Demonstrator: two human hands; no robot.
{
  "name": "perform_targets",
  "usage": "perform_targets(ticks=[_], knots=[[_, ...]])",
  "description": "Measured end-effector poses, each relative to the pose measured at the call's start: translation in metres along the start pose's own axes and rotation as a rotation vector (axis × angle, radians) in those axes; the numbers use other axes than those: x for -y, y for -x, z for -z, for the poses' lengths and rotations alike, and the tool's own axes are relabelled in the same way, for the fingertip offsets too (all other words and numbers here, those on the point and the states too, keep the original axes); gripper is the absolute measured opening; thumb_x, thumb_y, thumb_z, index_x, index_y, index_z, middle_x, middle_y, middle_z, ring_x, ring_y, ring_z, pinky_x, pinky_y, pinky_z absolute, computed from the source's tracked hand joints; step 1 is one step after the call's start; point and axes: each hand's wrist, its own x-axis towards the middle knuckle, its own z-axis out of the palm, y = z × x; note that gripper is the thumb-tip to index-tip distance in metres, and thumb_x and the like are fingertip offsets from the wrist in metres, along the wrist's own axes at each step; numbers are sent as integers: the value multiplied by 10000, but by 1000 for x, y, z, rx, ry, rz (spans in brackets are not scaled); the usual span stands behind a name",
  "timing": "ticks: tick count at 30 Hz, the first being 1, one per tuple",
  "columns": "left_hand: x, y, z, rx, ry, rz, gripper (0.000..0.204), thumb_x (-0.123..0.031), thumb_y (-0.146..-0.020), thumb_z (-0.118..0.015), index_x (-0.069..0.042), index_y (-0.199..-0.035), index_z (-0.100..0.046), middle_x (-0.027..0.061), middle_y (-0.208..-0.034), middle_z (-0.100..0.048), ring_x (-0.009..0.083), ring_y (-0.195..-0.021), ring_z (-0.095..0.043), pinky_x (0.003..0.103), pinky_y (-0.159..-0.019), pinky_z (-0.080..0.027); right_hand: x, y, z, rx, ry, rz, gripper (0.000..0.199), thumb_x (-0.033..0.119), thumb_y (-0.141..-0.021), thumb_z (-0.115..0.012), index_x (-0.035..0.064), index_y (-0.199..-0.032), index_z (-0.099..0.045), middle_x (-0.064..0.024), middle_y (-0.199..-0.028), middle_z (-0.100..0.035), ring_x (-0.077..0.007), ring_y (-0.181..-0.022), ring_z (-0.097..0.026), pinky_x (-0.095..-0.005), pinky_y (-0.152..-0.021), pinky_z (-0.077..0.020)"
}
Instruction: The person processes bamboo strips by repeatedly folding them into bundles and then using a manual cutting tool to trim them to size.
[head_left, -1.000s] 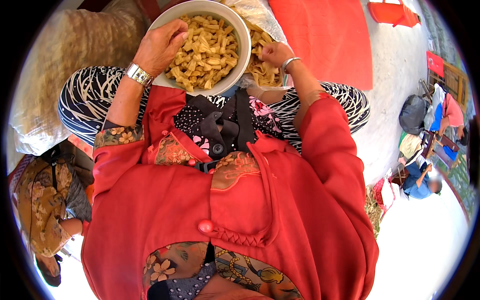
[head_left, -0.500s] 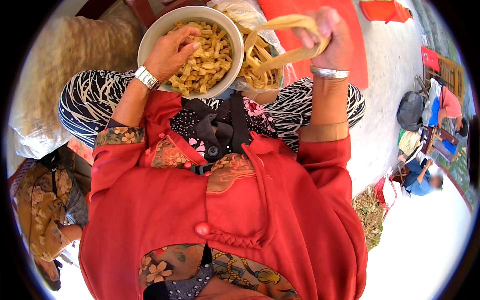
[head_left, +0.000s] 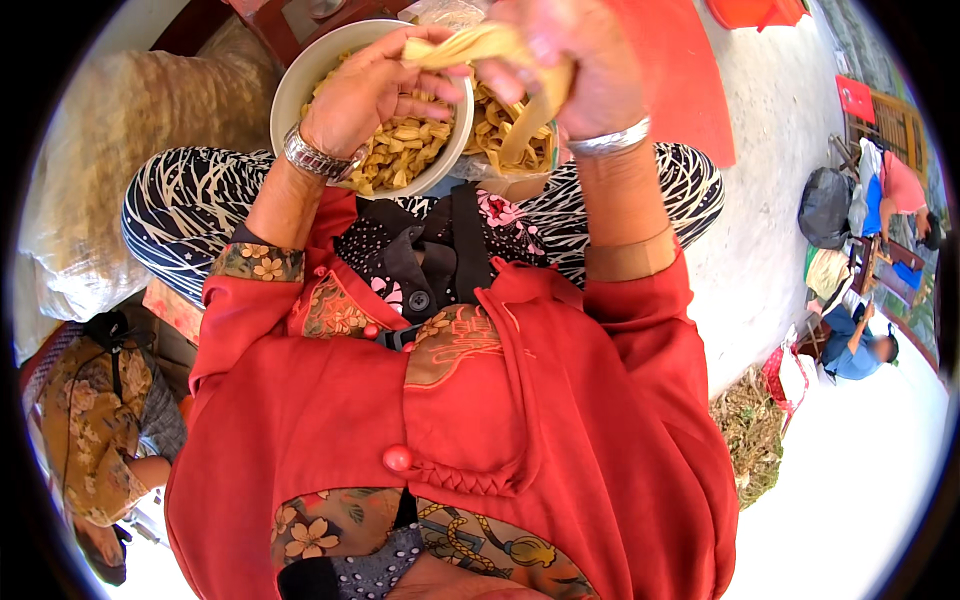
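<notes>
Over the far side of a white bowl [head_left: 292,128] my right hand [head_left: 590,75], blurred by motion, is closed on a long, flat yellow-tan strip [head_left: 470,46]. The strip is twisted toward its left end, and its other part hangs below my right hand toward a plastic bag. My left hand [head_left: 365,95] reaches over the bowl with its fingers apart. The strip's left end lies against its upper fingers. Many short knotted yellow-tan pieces [head_left: 400,155] fill the bowl. More long strips [head_left: 492,118] lie in the bag close to the bowl's right side.
A big translucent sack [head_left: 130,130] bulges at the left. Red cloth or sheeting [head_left: 690,90] spreads at the far right, with a red container [head_left: 760,12] beyond it. Another person in blue [head_left: 848,345] sits at the right, near a dark bag [head_left: 824,207].
My right hand has moved left with the strip, bringing its end to my left hand. My left hand has risen from the knotted pieces, and its fingers have spread.
</notes>
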Motion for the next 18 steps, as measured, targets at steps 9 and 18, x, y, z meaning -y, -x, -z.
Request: perform_targets(ticks=[9,18], knots=[[-6,0,4,116,211,-111,508,-247,-865,-353,68,-1254,-442,208,-1232,-515,296,-1167,-493,432,-1031,-352,-65,20,9,-369,-51,-70,376,409,-955,-435,47,-992,-530,-87,-847,-623,-188,-782,-624,-314,-666,-513],[-3,11,-52,151,-204,-20,420,-258,-950,-334,48,-1019,-613,121,-953,-639,159,-809,-578,286,-795,-473,-62,8,39,-468,-393,-76,446,405,-968,-404,-3,-1092,-536,-125,-955,-640,-230,-834,-631,-332,-688,-513]])
